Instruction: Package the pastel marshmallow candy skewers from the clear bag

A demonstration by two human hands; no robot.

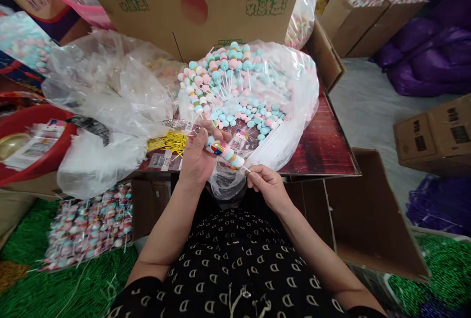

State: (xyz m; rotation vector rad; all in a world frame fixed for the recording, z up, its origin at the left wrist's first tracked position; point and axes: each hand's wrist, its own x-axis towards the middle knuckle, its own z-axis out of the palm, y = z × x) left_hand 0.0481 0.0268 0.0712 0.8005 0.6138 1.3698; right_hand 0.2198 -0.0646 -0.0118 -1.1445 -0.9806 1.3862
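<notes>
The candy skewer (233,157) slants just above the table's front edge, its decorated top nearer the table's left side and its stick pointing toward the right. The left hand (198,153) curls closed around the decorated end; whether its thumb presses on candy or on film cannot be told. The right hand (267,183) pinches the stick between thumb and fingertips. Gripping the 2 ends likely steadies the skewer and spares the soft pieces between.

On the table (316,153), yellow ties (172,144) lie near the left hand at the front edge, probably placed there for easy reach. Mid-table, a clear bag (303,77) lies open toward the person, so its many skewers (231,60) and loose candies (253,117) can be reached.

Crumpled plastic (106,77) crowds the table's left half, and a large carton (162,18) walls off the back, so space for the arms is mostly at the front. Red wood grain shows along the table's right edge. Beyond that edge's front corner, 1 open box (371,225) stands lower; packed skewers (91,225) lie below the table's left end, beneath a red basin (66,136).
</notes>
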